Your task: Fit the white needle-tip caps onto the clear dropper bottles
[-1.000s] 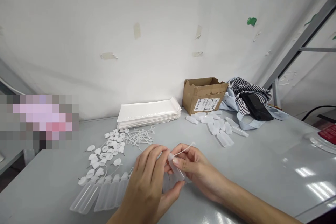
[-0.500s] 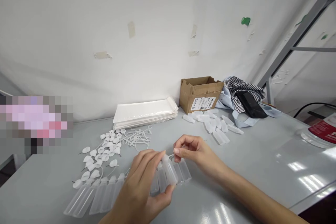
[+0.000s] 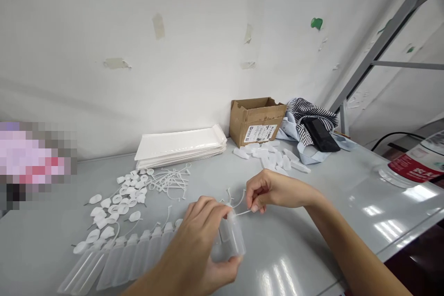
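My left hand [image 3: 203, 245] is closed round a small translucent plastic bottle [image 3: 233, 236], held just above the grey table [image 3: 312, 249]. My right hand [image 3: 274, 190] pinches a thin white plastic strap [image 3: 241, 210] that runs to the bottle's neck. A row of finished bottles [image 3: 121, 259] lies flat at the lower left, partly hidden by my left forearm. Several white caps [image 3: 118, 203] and loose white straps [image 3: 169, 179] lie scattered behind them.
A stack of white padded envelopes [image 3: 180, 145] rests against the wall. To its right stand a small cardboard box [image 3: 256, 120], a heap of empty bottles [image 3: 274, 157], striped cloth with a black device [image 3: 319, 133], and a red-labelled object [image 3: 412, 166] at the table's right edge.
The view has swung right and the hands have drawn apart. My right hand moved up and right, pulling the strap out from the bottle; my left hand shifted the bottle slightly lower.
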Demonstrator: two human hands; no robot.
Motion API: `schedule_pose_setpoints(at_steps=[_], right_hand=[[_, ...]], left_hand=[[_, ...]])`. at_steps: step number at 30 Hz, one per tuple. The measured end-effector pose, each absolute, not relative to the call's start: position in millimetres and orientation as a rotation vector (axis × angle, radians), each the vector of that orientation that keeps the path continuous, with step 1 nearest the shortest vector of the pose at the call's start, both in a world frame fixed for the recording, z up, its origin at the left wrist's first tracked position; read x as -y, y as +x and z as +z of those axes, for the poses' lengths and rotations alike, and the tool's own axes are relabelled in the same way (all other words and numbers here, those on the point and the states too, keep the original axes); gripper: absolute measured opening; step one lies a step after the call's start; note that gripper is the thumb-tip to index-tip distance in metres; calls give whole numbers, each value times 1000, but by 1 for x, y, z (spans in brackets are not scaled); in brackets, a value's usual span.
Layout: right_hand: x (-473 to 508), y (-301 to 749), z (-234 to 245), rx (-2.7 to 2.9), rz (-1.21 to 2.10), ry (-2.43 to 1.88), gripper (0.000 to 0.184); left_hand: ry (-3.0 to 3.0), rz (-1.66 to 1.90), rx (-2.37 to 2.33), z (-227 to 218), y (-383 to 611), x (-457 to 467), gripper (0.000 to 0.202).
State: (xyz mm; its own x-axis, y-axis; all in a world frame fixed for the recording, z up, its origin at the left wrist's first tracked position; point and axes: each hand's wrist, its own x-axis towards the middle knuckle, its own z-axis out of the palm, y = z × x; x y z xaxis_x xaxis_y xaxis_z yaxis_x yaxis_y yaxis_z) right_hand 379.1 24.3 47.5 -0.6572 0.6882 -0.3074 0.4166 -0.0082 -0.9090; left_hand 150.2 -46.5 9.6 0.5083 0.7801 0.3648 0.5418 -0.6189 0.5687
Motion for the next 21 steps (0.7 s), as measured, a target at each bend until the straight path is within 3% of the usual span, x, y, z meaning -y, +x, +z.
schedule_pose_setpoints(at_steps=[8, 21], right_hand=[[-32, 394, 51, 2210, 1534, -1384, 10], [-34, 395, 47, 2317, 1280, -1411, 18]], left_hand=[[2412, 329, -1184, 29, 178, 29, 37], [2440, 234, -1222, 30, 185, 16, 39]])
